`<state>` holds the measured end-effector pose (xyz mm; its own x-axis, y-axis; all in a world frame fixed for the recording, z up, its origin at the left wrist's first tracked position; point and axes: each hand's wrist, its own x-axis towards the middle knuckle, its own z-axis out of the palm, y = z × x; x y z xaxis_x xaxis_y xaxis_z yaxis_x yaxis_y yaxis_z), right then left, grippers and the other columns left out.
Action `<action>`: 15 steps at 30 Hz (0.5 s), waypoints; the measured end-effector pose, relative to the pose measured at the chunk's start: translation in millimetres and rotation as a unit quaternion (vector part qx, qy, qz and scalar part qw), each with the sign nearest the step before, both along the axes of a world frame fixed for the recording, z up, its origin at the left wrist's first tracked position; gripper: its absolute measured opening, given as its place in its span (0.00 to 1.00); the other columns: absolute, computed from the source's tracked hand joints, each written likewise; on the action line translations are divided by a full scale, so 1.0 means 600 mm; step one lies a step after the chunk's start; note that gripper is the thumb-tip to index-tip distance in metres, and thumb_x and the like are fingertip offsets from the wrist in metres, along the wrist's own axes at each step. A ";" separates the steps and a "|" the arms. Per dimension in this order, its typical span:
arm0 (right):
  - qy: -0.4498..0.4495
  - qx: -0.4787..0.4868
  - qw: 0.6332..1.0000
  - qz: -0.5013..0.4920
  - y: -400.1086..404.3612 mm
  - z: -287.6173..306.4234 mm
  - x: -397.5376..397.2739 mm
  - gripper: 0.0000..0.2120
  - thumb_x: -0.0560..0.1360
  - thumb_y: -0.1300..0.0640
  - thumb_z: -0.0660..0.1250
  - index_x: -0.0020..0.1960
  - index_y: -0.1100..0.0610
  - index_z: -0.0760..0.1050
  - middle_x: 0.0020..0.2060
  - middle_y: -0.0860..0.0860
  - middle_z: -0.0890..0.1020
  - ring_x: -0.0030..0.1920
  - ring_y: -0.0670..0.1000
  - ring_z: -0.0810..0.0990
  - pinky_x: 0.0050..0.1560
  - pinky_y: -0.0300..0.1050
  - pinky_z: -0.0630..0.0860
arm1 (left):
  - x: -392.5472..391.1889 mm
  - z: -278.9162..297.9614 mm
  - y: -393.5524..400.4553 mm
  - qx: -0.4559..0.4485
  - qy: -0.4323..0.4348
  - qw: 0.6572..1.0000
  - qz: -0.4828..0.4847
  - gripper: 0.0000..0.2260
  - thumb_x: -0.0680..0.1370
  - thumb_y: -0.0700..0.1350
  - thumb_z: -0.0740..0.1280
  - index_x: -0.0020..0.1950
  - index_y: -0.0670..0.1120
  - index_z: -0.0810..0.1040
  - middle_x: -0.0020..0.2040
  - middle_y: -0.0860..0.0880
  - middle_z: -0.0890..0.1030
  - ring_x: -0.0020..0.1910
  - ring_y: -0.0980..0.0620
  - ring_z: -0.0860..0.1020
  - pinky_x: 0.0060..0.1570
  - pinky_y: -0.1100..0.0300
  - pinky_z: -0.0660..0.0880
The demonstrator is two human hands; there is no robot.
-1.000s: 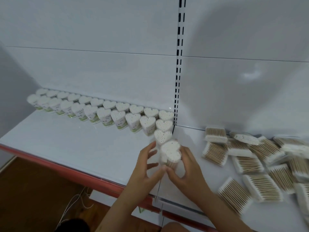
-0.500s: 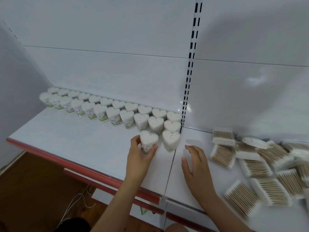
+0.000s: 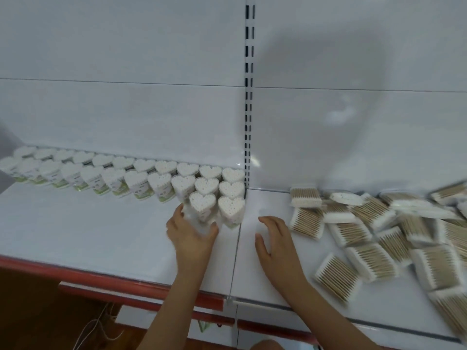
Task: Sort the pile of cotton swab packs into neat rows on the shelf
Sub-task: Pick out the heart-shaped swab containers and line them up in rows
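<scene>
Heart-shaped cotton swab packs stand upright in two rows (image 3: 121, 173) along the back of the white shelf (image 3: 83, 231). A third row begins at the right end with two packs. My left hand (image 3: 189, 236) grips the left one of these, an upright heart pack (image 3: 202, 204), beside the other front pack (image 3: 231, 207). My right hand (image 3: 275, 243) hovers empty over the shelf with relaxed fingers, just right of the shelf seam. A loose pile of swab packs (image 3: 374, 223) lies on its sides at the right.
A slotted upright (image 3: 249, 97) divides the white back panel. The shelf has a red front edge (image 3: 101, 279). A white cable (image 3: 96, 329) lies on the brown floor below. A lower shelf edge (image 3: 278, 329) shows under my arms.
Both hands held packs together at the seam a second ago. My left hand has since set one pack down left of the front pack, and my right hand has let go and drawn back.
</scene>
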<state>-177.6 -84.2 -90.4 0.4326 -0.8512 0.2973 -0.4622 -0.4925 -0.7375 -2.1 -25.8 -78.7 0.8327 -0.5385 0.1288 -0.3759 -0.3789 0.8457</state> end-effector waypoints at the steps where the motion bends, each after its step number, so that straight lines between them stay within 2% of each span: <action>1: -0.011 -0.004 1.000 -0.004 0.004 0.013 -0.008 0.19 0.80 0.49 0.57 0.69 0.53 0.70 0.65 0.46 0.71 0.66 0.42 0.68 0.68 0.37 0.66 | -0.012 0.007 0.015 -0.016 -0.007 1.000 0.009 0.36 0.70 0.43 0.79 0.73 0.39 0.66 0.65 0.38 0.70 0.63 0.39 0.68 0.60 0.42 0.72; 3: -0.035 -0.012 0.999 -0.022 0.006 0.046 -0.030 0.19 0.81 0.48 0.56 0.69 0.53 0.69 0.64 0.44 0.71 0.65 0.40 0.69 0.66 0.32 0.64 | -0.041 0.021 0.036 -0.067 -0.052 0.996 -0.006 0.28 0.73 0.40 0.75 0.71 0.42 0.68 0.62 0.44 0.70 0.61 0.45 0.70 0.57 0.49 0.73; 4: -0.051 -0.019 0.998 -0.039 0.004 0.064 -0.046 0.19 0.81 0.48 0.56 0.69 0.53 0.69 0.64 0.44 0.71 0.65 0.40 0.69 0.66 0.31 0.64 | -0.061 0.028 0.037 -0.089 -0.063 0.993 -0.039 0.24 0.74 0.38 0.73 0.68 0.43 0.70 0.61 0.48 0.70 0.59 0.49 0.71 0.57 0.54 0.72; 6: -0.078 -0.040 0.993 -0.082 -0.006 0.100 -0.083 0.18 0.82 0.48 0.57 0.69 0.53 0.70 0.64 0.45 0.73 0.66 0.42 0.70 0.66 0.33 0.65 | -0.109 0.047 0.021 -0.102 -0.074 0.982 -0.142 0.20 0.76 0.37 0.70 0.66 0.46 0.71 0.59 0.53 0.71 0.58 0.52 0.72 0.58 0.57 0.71; 9: -0.089 -0.051 0.984 -0.145 -0.024 0.145 -0.146 0.22 0.82 0.44 0.55 0.73 0.52 0.67 0.68 0.46 0.72 0.69 0.44 0.69 0.67 0.43 0.69 | -0.199 0.064 -0.016 -0.086 -0.094 0.942 -0.312 0.21 0.78 0.43 0.68 0.71 0.49 0.70 0.62 0.57 0.72 0.61 0.55 0.73 0.61 0.59 0.70; 10: -0.087 -0.060 0.981 -0.165 -0.029 0.158 -0.169 0.24 0.82 0.42 0.54 0.74 0.52 0.66 0.69 0.46 0.71 0.70 0.45 0.68 0.68 0.44 0.69 | -0.230 0.068 -0.026 -0.081 -0.099 0.924 -0.360 0.22 0.79 0.46 0.66 0.73 0.50 0.68 0.64 0.58 0.71 0.63 0.57 0.72 0.61 0.61 0.69; 13: -0.063 -0.096 0.970 -0.213 -0.042 0.191 -0.248 0.26 0.81 0.44 0.57 0.75 0.55 0.65 0.71 0.49 0.70 0.72 0.46 0.66 0.69 0.33 0.60 | -0.314 0.074 -0.052 -0.068 -0.143 0.873 -0.462 0.23 0.80 0.55 0.62 0.75 0.52 0.66 0.70 0.58 0.70 0.68 0.60 0.68 0.63 0.61 0.68; 15: -0.063 -0.096 0.966 -0.234 -0.050 0.207 -0.311 0.26 0.81 0.46 0.58 0.76 0.55 0.64 0.72 0.49 0.69 0.73 0.45 0.64 0.70 0.33 0.58 | -0.373 0.079 -0.068 -0.070 -0.148 0.851 -0.498 0.24 0.79 0.57 0.60 0.75 0.53 0.67 0.71 0.58 0.69 0.70 0.62 0.67 0.63 0.59 0.69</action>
